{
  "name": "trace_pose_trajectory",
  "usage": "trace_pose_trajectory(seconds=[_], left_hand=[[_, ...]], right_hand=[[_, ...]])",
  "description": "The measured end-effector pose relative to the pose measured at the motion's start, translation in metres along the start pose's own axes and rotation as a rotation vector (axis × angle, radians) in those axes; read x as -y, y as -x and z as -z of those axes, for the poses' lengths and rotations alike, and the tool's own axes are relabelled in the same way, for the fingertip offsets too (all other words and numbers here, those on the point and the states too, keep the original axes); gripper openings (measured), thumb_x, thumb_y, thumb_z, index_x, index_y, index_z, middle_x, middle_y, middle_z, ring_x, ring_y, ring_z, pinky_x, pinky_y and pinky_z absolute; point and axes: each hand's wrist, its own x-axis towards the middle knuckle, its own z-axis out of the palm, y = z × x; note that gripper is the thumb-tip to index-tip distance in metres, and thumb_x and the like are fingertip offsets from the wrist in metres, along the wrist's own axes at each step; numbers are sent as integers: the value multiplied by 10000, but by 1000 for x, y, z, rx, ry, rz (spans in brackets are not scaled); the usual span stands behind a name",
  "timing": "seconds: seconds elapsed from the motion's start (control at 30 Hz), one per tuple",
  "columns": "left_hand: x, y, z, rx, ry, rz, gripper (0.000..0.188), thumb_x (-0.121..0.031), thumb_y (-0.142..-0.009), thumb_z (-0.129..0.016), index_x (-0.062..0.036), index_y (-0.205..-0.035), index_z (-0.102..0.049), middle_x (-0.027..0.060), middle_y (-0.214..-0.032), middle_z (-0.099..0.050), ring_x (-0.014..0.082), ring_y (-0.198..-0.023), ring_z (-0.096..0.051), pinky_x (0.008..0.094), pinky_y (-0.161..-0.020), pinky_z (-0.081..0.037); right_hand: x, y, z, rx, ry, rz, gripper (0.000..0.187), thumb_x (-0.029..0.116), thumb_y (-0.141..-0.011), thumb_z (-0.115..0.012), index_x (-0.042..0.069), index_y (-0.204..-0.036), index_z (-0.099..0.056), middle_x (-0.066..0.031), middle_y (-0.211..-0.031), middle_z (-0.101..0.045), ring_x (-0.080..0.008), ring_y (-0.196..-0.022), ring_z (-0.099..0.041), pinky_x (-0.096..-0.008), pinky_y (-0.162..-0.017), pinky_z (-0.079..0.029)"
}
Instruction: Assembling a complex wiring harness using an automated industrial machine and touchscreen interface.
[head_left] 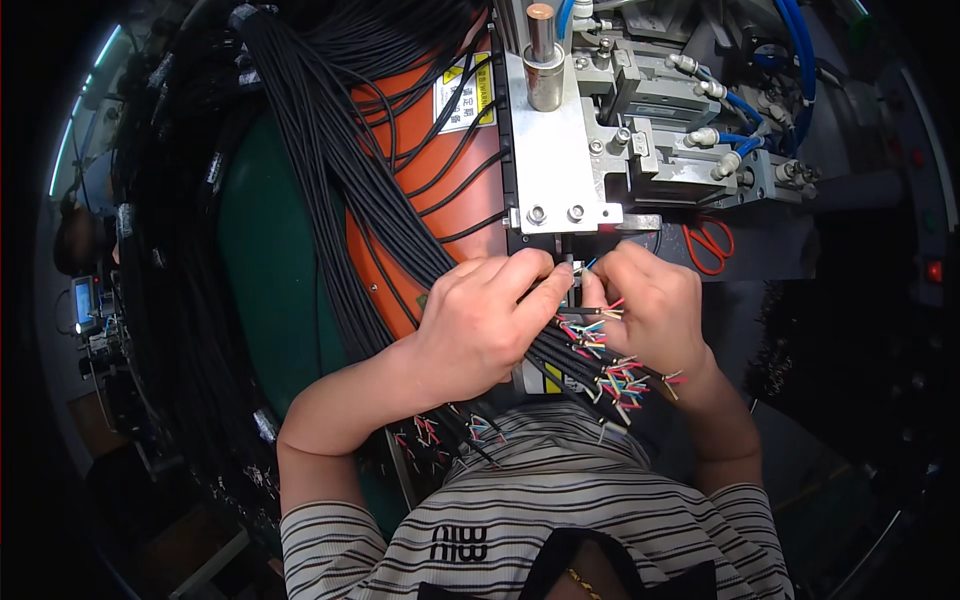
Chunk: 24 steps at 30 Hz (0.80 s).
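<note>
A thick bundle of black cables [365, 185] runs down from the upper left and passes under my left hand [488, 312]. Its thumb and forefinger are pinched at a cable end just below the machine's metal block. Facing it, my right hand [648, 308] pinches a thin blue wire [590, 265] close to the left fingertips. Under and between the hands fan out the stripped cable ends [620, 382], showing red, white, yellow and blue wires. The exact spot where the fingertips meet is partly hidden by the fingers.
Ahead stands a machine with a bright metal plate [548, 165], pneumatic cylinders [690, 170] and blue air hoses [797, 60]. Red-handled scissors [708, 246] lie to its right. An orange surface [455, 190] and a green one [262, 250] lie beneath the cables. More black cables hang at the left.
</note>
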Motion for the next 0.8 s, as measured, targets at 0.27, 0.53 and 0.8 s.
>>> trace_pose_trajectory(seconds=[0.27,0.53,0.8], left_hand=[[1,3,-4,22,-3,14,562,-181,-629,-721,24,-1144,-629,103,-952,-579,249,-763,-584,345,-631,-486],[-1,-5,3,96,-77,-95,508,-102,-677,-658,10,-1171,-627,77,-849,-513,241,-714,-526,322,-599,-458],[-5,-14,5,122,-90,-25,321,-96,-745,-613,12,-1047,-643,67,-850,-516,214,-758,-567,336,-646,-491]], right_hand=[[-3,2,-4,-2,-164,-74,77,14,-792,-698,7,-821,-627,-81,-714,-581,-200,-513,-589,-303,-458,-437],[3,-1,-4,-71,-86,-6,52,-7,-809,-666,-2,-857,-646,-97,-748,-599,-265,-547,-599,-339,-487,-461],[-5,-8,5,126,20,2,74,9,-815,-676,-3,-880,-642,-95,-750,-607,-272,-564,-602,-337,-494,-467]])
